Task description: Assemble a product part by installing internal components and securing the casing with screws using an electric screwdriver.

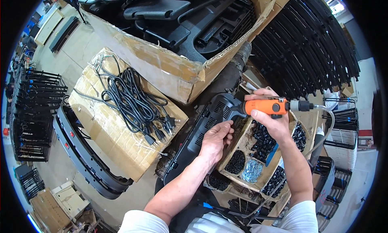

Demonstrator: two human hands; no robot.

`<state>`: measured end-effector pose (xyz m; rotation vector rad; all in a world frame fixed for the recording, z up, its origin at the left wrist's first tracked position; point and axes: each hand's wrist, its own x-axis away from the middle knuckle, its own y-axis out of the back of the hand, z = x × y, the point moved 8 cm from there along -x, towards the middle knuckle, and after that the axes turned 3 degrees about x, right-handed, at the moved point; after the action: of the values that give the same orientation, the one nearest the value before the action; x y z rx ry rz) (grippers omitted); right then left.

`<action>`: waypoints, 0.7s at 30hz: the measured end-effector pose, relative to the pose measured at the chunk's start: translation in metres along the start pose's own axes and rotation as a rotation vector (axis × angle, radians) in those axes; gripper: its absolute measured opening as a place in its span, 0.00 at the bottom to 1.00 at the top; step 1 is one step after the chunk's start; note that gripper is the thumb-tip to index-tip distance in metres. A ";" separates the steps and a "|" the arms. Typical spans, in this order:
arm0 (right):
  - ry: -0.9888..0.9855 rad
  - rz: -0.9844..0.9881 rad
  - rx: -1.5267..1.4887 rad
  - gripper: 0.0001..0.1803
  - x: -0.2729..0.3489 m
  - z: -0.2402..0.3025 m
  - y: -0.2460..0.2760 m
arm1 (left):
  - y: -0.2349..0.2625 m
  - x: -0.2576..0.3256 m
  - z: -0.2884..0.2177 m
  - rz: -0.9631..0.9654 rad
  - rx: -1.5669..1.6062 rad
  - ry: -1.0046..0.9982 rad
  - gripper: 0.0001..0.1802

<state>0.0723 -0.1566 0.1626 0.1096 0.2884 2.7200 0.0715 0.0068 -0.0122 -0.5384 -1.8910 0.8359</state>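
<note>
"What have you got in the right?"

"My right hand (279, 127) is wrapped around an orange driver (263, 107) at three o'clock. Its dark nose points toward nine, and a hose (332, 123) runs off its back end."

"And the left?"

"My left hand (214, 143) sits at five o'clock, fingers curled, by the right edge of a black vented housing (198, 134). From this feed I can't tell whether it's pinching anything."

"Where's that housing, exactly?"

"Mid-view, running slantwise from two o'clock down to seven. The driver's nose is at its upper end; whether they touch, I can't say."

"Anything around it?"

"At half past four I see a divided tray (236, 177), with silver screws (252, 171) in one compartment and small black screws (235, 162) just beside. A big cardboard box (153, 59) of black moulded parts (157, 8) fills eleven to twelve. Black cables (129, 99) lie looped on a flat carton (113, 140) at nine, and curved black panels (91, 154) stand at eight."
</note>
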 end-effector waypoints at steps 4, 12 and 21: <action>-0.004 0.003 0.001 0.32 0.013 0.013 -0.006 | 0.006 -0.006 -0.012 -0.078 0.068 -0.054 0.12; 0.005 -0.010 -0.014 0.32 0.024 0.022 -0.014 | 0.002 -0.012 -0.019 -0.098 0.382 0.035 0.16; 0.047 0.052 0.045 0.32 0.022 0.013 -0.026 | -0.009 -0.025 -0.015 -0.081 0.500 0.120 0.17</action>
<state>0.0639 -0.1223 0.1707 0.0664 0.3648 2.7717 0.0964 -0.0112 -0.0162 -0.1955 -1.5078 1.1467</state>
